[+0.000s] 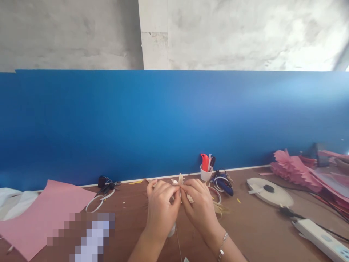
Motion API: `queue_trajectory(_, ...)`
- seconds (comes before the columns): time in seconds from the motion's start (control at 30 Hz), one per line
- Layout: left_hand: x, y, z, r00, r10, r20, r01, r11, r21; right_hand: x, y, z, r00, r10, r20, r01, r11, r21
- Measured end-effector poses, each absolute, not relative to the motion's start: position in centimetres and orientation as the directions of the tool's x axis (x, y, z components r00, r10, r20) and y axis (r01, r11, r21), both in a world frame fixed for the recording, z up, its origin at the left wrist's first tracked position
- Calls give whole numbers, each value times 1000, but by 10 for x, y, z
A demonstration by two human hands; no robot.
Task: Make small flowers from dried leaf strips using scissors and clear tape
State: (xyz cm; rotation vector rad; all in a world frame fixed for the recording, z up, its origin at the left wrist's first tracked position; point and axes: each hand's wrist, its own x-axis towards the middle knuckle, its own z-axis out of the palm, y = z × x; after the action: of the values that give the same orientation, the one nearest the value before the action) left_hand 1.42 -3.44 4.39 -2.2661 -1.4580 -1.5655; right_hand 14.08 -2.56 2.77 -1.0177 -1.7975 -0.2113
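Note:
My left hand (163, 200) and my right hand (200, 200) meet above the brown table, thumbs and fingers pinched together. Between the fingertips is a small cream petal-shaped piece (180, 178), its tip standing up; the fingers hide its lower part. More pale bits show behind the hands, too covered to make out. Under my left hand part of a small white object (171, 231) peeks out. Below the hands a thin line, perhaps a thread or wire, runs down. Close to my right hand lie loose cream strips (219, 209).
Behind stands a white cup (205, 173) with a red-handled tool and pens, beside a blue bundle (224, 185). Black-handled scissors (106, 187) and pink paper (51, 214) lie left. To the right are a white disc (269, 192), a power strip (321, 236) and pleated pink paper (294, 171).

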Motion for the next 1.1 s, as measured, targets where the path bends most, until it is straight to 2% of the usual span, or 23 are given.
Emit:
queue_trajectory(0.27, 11, -31, 43, 116, 719, 685, 665, -569, 484, 144, -25, 31, -27, 552, 833, 578, 689, -438)
queue_trajectory(0.43, 9, -30, 41, 91, 723, 685, 679, -548, 488, 149, -24, 34, -159, 561, 812, 585, 716, -380)
queue_trajectory(0.63, 10, -31, 42, 121, 700, 704, 693, -568, 445, 152, -24, 36, -151, 591, 793, 542, 720, -434)
queue_trajectory(0.73, 10, -32, 43, 125, 702, 701, 694, -567, 444, 152, -25, 37, -168, 578, 799, 566, 720, -402)
queue_trajectory(0.83, 12, -34, 43, 127, 713, 690, 673, -573, 468, 149, -26, 35, -111, 551, 827, 578, 713, -397)
queue_trajectory(0.93, 14, -35, 45, 78, 758, 647, 574, -565, 592, 144, -28, 36, 39, 600, 799, 504, 679, -534)
queue_trajectory(1.0, 13, -35, 47, 45, 825, 563, 435, -523, 733, 144, -29, 38, 119, 717, 687, 373, 609, -700)
queue_trajectory(1.1, 10, -33, 49, 33, 926, 377, 205, -375, 904, 146, -29, 43, 86, 869, 487, 182, 467, -865)
